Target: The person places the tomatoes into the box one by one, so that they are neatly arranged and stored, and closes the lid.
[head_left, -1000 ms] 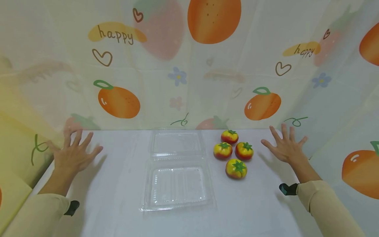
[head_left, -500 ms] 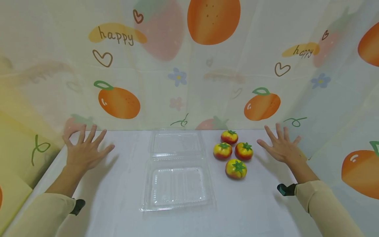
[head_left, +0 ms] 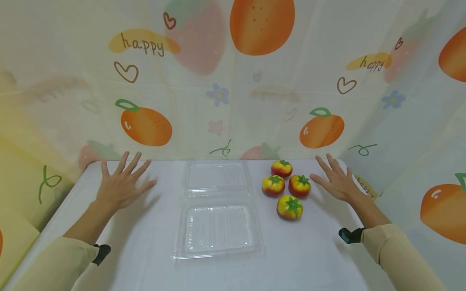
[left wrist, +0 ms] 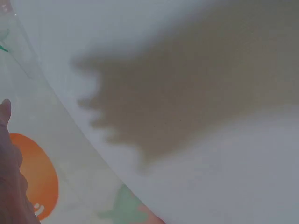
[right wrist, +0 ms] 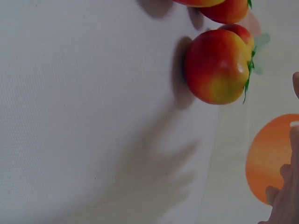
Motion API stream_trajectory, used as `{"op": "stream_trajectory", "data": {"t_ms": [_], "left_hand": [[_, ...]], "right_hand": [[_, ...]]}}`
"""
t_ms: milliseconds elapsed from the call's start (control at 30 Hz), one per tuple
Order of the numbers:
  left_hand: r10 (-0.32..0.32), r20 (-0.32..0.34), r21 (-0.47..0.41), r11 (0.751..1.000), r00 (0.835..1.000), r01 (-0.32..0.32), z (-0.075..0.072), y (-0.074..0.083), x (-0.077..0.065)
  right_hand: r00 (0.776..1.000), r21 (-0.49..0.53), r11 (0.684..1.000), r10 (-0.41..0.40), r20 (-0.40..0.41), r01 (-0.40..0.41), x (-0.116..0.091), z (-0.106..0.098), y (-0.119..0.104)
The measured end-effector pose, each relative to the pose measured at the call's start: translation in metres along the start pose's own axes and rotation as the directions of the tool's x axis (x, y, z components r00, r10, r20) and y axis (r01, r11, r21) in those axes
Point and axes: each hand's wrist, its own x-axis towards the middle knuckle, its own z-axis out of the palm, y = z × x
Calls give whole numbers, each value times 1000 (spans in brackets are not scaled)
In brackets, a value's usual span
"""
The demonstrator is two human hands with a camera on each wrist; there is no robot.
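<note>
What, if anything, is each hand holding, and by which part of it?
Nothing is held. The left hand and right hand hang spread above the table; the clear container and four red-and-yellow fruits rest on it, ungripped.

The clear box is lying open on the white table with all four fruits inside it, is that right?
Not quite: the four fruits aren't inside the clear box; the head view shows them on the white table, to the box's right. The box does lie open.

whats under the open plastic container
The white table surface shows through the clear plastic container; nothing else is visible beneath it. Bright glints on the plastic hide small spots I can't judge.
</note>
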Motion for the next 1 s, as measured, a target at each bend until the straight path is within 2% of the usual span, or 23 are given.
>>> {"op": "stream_trajectory", "data": {"t_ms": [167,400,600,800,1000], "left_hand": [[36,19,-36,999,999,-35,-4,11,3],[121,57,-56,991,991,-118,-5,26,7],[191,84,-96,979,978,-182,-8,40,7],[253,132,-191,955,958,-225,-8,52,6],[299,170,-286,927,939,-244,-6,60,3]], "right_hand": [[999,57,998,-30,32,28,1,2,-6],[996,196,981,-25,85,7,2,9,-12],[998,291,956,-42,43,27,2,18,-15],[996,389,918,-87,0,80,2,24,-12],[994,473,875,-112,-3,101,2,29,-12]]}}
